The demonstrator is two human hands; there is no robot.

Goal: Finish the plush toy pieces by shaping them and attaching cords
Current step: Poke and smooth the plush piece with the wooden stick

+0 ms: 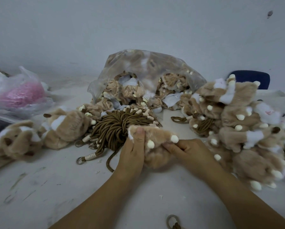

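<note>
The cord bundle (115,128) lies before the bag (148,76), between plush piles (241,129).

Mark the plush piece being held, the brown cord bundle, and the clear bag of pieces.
plush piece (157,154), head view, tan fur of its lower body.
brown cord bundle (112,128), head view, middle of the coiled cords.
clear bag (146,66), head view, upper wall of the plastic.

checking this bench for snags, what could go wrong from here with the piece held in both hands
1. The left hand and right hand grip the plush piece close to the cord bundle; a loose cord trails by the left wrist and could catch and drag the bundle.
2. The plush pile stands high beside the right arm; a wide sweep might topple it.
</note>
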